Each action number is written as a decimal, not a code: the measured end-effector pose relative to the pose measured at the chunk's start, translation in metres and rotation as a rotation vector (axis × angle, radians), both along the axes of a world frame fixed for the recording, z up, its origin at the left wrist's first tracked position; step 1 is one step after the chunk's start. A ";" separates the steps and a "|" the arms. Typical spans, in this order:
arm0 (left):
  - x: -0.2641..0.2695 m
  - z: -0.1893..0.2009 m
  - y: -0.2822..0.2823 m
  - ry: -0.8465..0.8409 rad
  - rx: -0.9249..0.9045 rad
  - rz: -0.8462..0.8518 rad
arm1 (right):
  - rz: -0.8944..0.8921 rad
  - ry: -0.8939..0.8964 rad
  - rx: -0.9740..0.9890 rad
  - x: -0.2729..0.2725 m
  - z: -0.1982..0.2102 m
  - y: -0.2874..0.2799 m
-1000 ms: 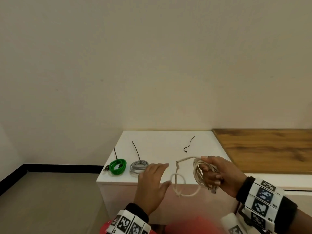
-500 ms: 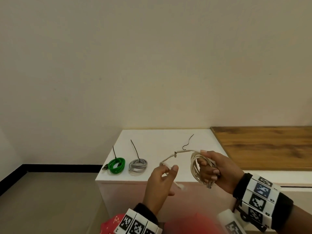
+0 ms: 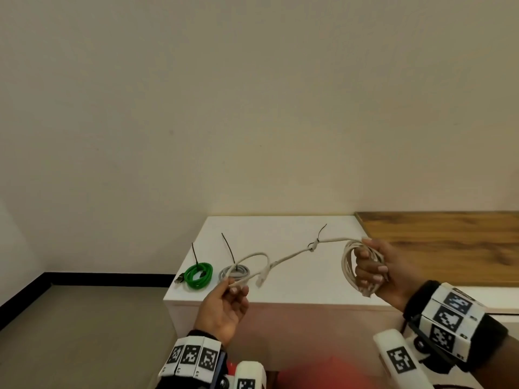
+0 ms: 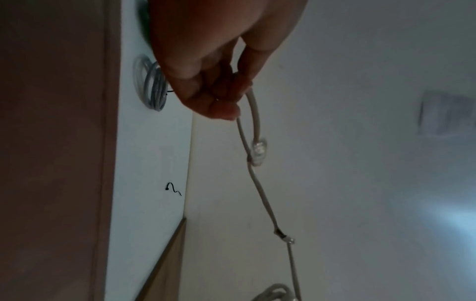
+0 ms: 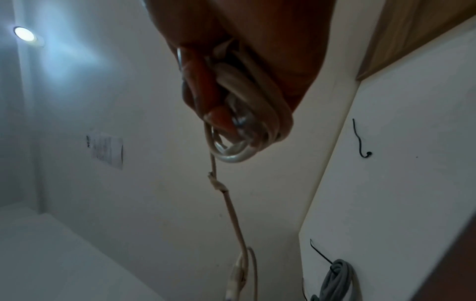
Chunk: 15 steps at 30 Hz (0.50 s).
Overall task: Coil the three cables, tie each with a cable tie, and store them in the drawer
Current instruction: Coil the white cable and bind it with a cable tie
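My right hand (image 3: 370, 265) grips a coil of beige cable (image 3: 349, 265), also seen from the right wrist (image 5: 247, 122). Its free end stretches left, with a knot (image 3: 313, 246) midway, to my left hand (image 3: 233, 290), which pinches the cable near its clear plug (image 3: 261, 279). The left wrist view shows the plug (image 4: 259, 150) hanging below the left fingers (image 4: 221, 106). On the white cabinet top (image 3: 280, 228) lie a green coil (image 3: 198, 275) and a grey coil (image 3: 234, 272), each with a black tie. A loose black cable tie (image 3: 321, 230) lies behind the stretched cable.
A wooden surface (image 3: 449, 242) adjoins the cabinet on the right. Beige wall stands behind, grey floor (image 3: 70, 332) and black skirting lie to the left. A red blurred object (image 3: 309, 374) sits at the lower edge.
The left hand has caught the cable's free end and pulled it left and down, away from the right hand. The loose loop has been drawn out into a stretched line.
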<state>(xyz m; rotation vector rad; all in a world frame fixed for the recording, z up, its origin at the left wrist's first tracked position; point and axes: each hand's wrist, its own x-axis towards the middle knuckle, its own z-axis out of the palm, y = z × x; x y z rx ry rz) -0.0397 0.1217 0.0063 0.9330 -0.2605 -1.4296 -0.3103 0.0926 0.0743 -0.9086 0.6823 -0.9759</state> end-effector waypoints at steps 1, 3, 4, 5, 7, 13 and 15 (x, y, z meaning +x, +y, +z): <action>0.001 -0.001 -0.001 0.010 -0.005 0.008 | 0.021 -0.003 -0.006 0.001 0.000 0.001; 0.000 -0.004 -0.001 0.008 -0.011 -0.003 | 0.048 -0.003 0.007 0.002 0.000 0.002; -0.001 -0.005 -0.001 0.019 -0.008 -0.008 | 0.061 0.005 0.020 0.002 0.000 0.003; -0.001 -0.006 0.000 0.037 -0.005 -0.011 | 0.074 0.016 0.033 0.002 0.000 0.003; -0.002 -0.004 0.001 0.044 -0.001 -0.034 | 0.070 0.043 0.063 0.003 -0.001 0.004; -0.018 0.012 0.011 -0.704 -0.096 0.102 | 0.060 0.096 0.125 0.012 0.002 0.008; -0.027 0.025 0.016 -0.972 -0.387 0.038 | 0.092 0.098 0.138 0.016 0.003 0.011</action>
